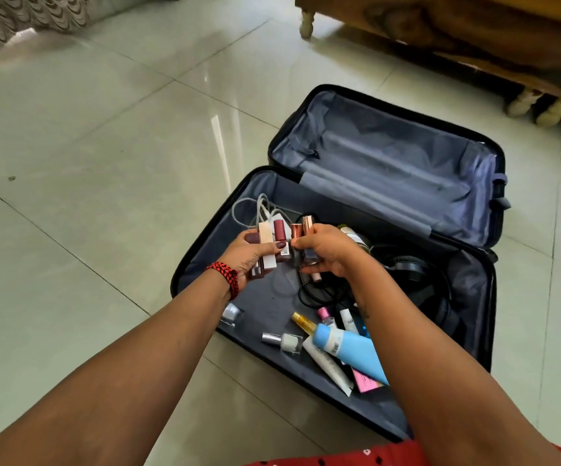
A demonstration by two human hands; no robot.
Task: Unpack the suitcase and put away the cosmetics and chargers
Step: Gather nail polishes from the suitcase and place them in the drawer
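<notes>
Your left hand [245, 258] is wrapped round a bunch of lipsticks [267, 235] that stand side by side. Your right hand [326, 253] pinches two sticks with shiny caps [302, 230] right next to them. Both hands hover over the middle of the open suitcase [262, 297], which lies on the floor [104, 196].

It looks like you are gathering the little sticks into one bunch. Slide the two from your right hand in beside the others. Then close your left thumb over them so none can slip. They are smooth and round, so they may roll out if you squeeze too softly. Do not take too many at once, because a full hand drops things.

There is more to unpack. The white charger [272, 218] and its cable [248, 210] sit near the far left corner of the suitcase. The black headphones [403, 267] lie toward the right edge. A blue tube [349, 351], a nail polish bottle [284, 341] and other small bottles lie along the near edge. Once your right hand is free, those near bottles look like the easy ones to pick up next.
</notes>
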